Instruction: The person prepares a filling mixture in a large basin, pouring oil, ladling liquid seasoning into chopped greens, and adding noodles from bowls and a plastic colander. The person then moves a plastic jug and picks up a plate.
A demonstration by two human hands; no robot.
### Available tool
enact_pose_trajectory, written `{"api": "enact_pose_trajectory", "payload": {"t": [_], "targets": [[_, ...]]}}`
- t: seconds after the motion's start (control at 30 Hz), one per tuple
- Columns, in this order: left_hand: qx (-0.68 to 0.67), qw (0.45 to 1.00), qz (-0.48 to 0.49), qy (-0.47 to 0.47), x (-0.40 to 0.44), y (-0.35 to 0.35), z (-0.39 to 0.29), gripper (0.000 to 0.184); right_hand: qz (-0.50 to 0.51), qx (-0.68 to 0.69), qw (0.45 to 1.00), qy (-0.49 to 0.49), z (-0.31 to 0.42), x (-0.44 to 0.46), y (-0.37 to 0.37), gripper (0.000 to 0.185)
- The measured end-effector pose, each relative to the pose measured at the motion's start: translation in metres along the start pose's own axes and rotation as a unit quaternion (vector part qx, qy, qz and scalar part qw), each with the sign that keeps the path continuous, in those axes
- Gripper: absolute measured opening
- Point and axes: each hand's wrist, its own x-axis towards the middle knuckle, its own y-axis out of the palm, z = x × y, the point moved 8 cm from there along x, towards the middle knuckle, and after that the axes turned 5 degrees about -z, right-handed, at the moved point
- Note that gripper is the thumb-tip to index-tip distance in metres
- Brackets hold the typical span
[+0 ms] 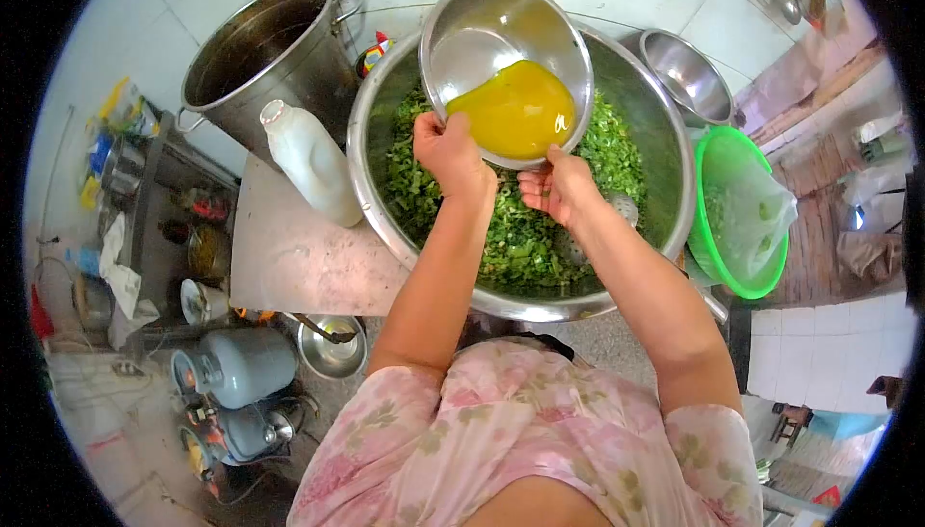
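Note:
Both my hands hold a steel bowl [472, 21] by its near rim, tilted above a large steel basin [358, 142]. Yellow oil [520, 108] has pooled at the bowl's near side. My left hand [455, 156] has its fingers closed round the left part of the rim. My right hand [559, 185] grips the rim at the right, thumb on the edge and fingers beneath. Below lie chopped greens [511, 248], filling the basin. A round, pale perforated utensil [624, 207] shows partly among the greens, mostly hidden by my right forearm.
A tall steel pot [279, 65] and a white plastic bottle [310, 163] stand left of the basin. To the right are an empty steel bowl [689, 74] and a green plastic basket [705, 228] with a clear bag. Gas cylinders [252, 368] stand on the floor, lower left.

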Motion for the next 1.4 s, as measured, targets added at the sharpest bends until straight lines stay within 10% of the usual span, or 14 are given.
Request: {"api": "enact_pose_trajectory", "payload": {"t": [0.23, 0.37, 0.53, 0.57, 0.63, 0.73, 0.97, 1.1, 1.4], "targets": [[0.019, 0.996, -0.058, -0.061, 0.005, 0.001, -0.001, 0.013, 0.194, 0.019, 0.980, -0.032, 0.025, -0.043, 0.003, 0.015], [0.000, 0.992, -0.012, -0.127, 0.007, 0.004, -0.015, 0.016, 0.131, -0.098, 0.948, -0.274, 0.116, -0.129, -0.017, 0.020], [-0.031, 0.990, 0.010, -0.134, 0.005, 0.002, -0.046, 0.018, 0.125, -0.036, 0.945, -0.301, 0.117, -0.047, -0.094, 0.014], [-0.038, 0.989, 0.013, -0.140, 0.002, 0.002, -0.058, 0.018, 0.079, -0.326, 0.841, -0.424, 0.098, -0.049, -0.087, 0.013], [-0.043, 0.987, 0.027, -0.150, 0.002, 0.002, -0.081, 0.019, -0.044, -0.753, 0.364, -0.547, 0.054, -0.049, -0.061, 0.018], [-0.038, 0.986, 0.048, -0.157, 0.001, -0.014, -0.114, 0.021, -0.020, -0.481, 0.754, -0.447, 0.087, -0.060, -0.062, 0.032], [-0.116, 0.981, 0.088, -0.127, -0.007, -0.056, -0.196, 0.020, 0.014, -0.650, 0.631, -0.423, 0.035, -0.064, -0.014, 0.033], [-0.099, 0.992, 0.002, -0.073, -0.011, -0.103, -0.240, 0.020, 0.090, -0.506, 0.761, -0.397, 0.036, -0.050, -0.010, 0.034], [-0.100, 0.978, -0.163, 0.083, 0.020, -0.250, -0.376, 0.027, 0.135, -0.464, 0.780, -0.397, 0.031, -0.037, 0.010, 0.028]]}}
